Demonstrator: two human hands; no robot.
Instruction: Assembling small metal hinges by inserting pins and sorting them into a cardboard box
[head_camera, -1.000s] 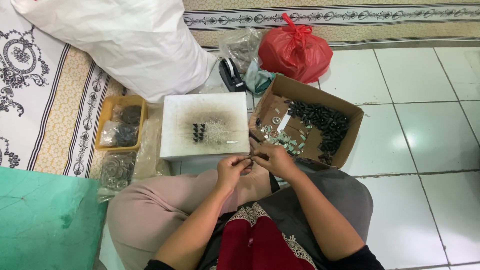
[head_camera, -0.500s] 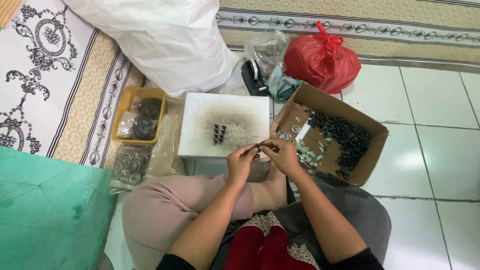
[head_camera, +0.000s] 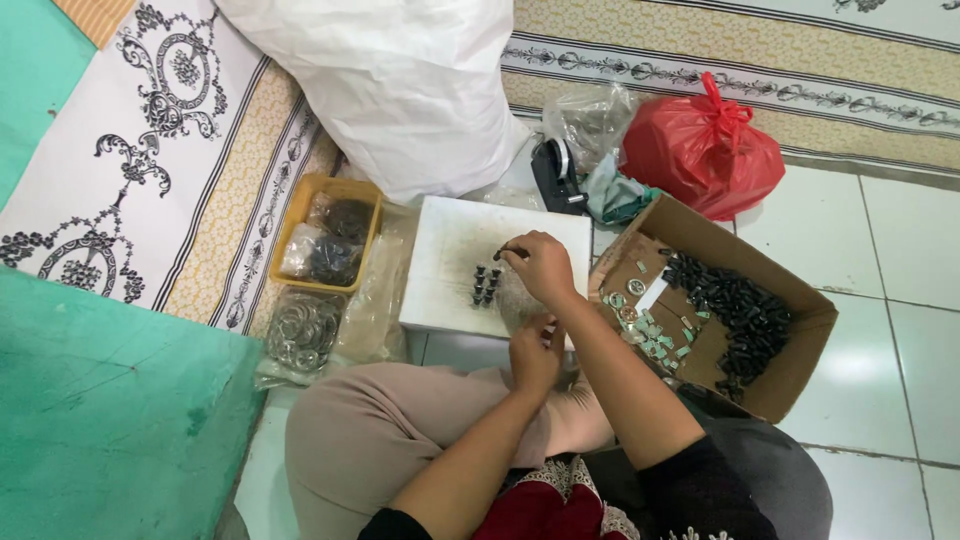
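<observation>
Small dark part (head_camera: 505, 253) pinched in right hand (head_camera: 540, 268) fingertips, poised over white board (head_camera: 450, 240) just above cluster of standing black pieces (head_camera: 485, 285). Left hand (head_camera: 535, 355) curled loosely near board's front edge; whether holding anything, cannot tell. Cardboard box (head_camera: 800, 330) of black parts at right, yellow tray (head_camera: 290, 225) at left.

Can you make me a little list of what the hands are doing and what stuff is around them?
right hand: over the white block, pinching a small dark piece beside a cluster of small black parts
left hand: near the block's front edge, fingers curled; contents unclear
cardboard box: black pieces, pale bits
yellow tray: bagged dark parts
red bag: tied, behind box
</observation>
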